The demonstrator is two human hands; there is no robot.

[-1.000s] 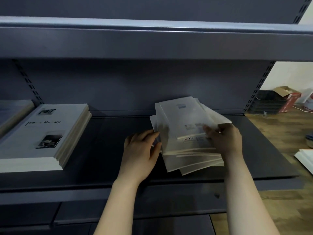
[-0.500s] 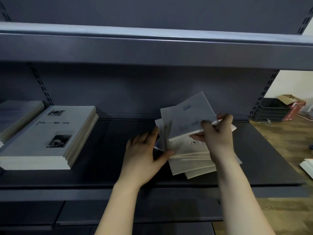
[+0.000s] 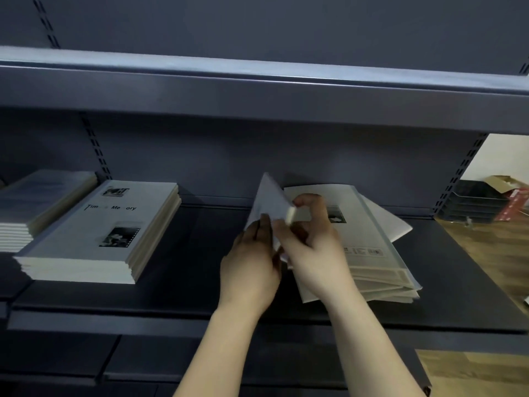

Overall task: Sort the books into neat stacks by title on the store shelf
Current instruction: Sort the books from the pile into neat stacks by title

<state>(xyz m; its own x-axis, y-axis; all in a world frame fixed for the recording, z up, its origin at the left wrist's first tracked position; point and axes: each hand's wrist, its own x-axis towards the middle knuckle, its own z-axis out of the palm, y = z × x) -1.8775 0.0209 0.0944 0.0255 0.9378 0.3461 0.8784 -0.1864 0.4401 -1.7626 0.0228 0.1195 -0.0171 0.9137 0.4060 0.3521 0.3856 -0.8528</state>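
A thin white book (image 3: 270,200) stands tilted on edge above the dark shelf board (image 3: 200,242); my left hand (image 3: 250,267) and my right hand (image 3: 312,247) both grip its lower edge. Just to its right lies a messy pile of white books (image 3: 369,247), fanned out and askew. A neat stack of books titled "Time Memory" (image 3: 106,224) sits on the left of the shelf. Another neat stack (image 3: 37,202) lies further left, partly cut off by the frame's edge.
The upper shelf (image 3: 257,90) overhangs close above the working space. Slotted uprights (image 3: 94,144) run up the back panel. Past the shelf's right end are black stacked trays (image 3: 475,202), a cardboard box (image 3: 506,184) and wooden floor (image 3: 492,247).
The top book has been lifted off the messy pile and tipped up on edge toward the left. My left hand came off the pile's side and joined the right on the book.
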